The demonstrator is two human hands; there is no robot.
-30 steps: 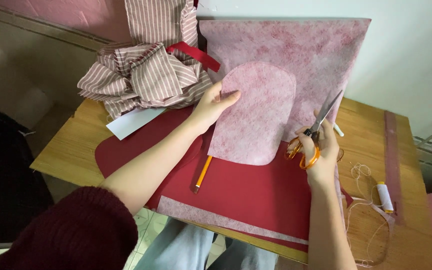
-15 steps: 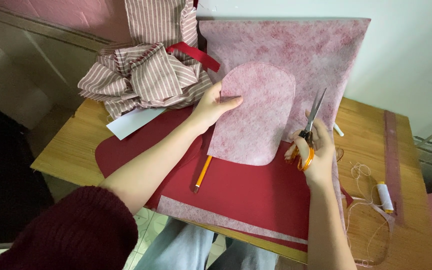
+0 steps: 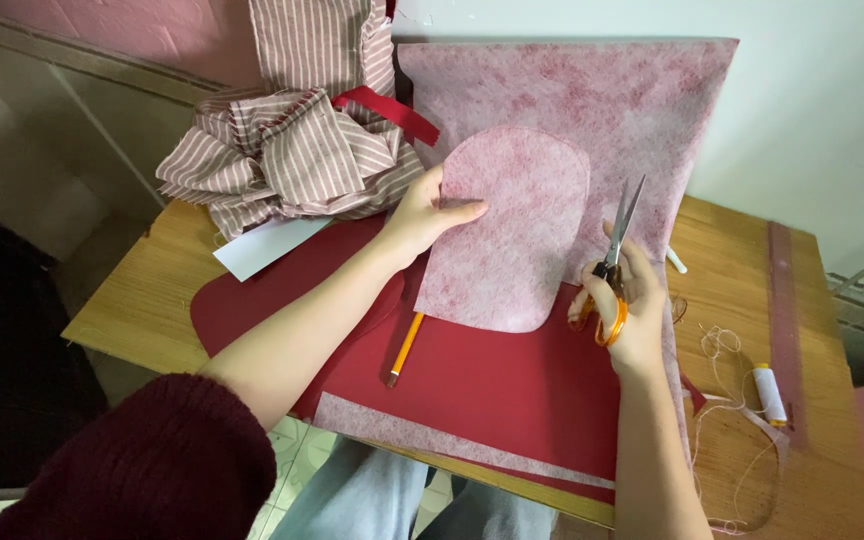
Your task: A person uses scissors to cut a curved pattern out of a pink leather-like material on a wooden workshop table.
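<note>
Left hand: the left hand (image 3: 430, 212) is pinching the left edge of the cut pink piece (image 3: 512, 235), thumb on top, fingers underneath.
Pink piece: it is being held above the red sheet (image 3: 492, 380), rounded end pointing away from the person, long axis running near to far.
Right hand: the right hand (image 3: 624, 305) is gripping the orange-handled scissors (image 3: 614, 270), fingers curled through the loops, blades nearly together and pointing up and away.
Risk: the thin piece could be sagging or slipping from a one-edge pinch; the blade tips, being just beside it, could be snagging it.

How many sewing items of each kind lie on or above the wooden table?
Scissors: 1
Pencil: 1
Thread spool: 1
Cut pink rounded piece: 1
Large pink interfacing sheet: 1
Red sheet: 1
Striped fabric bundle: 1
White paper: 1
Total: 8
</note>
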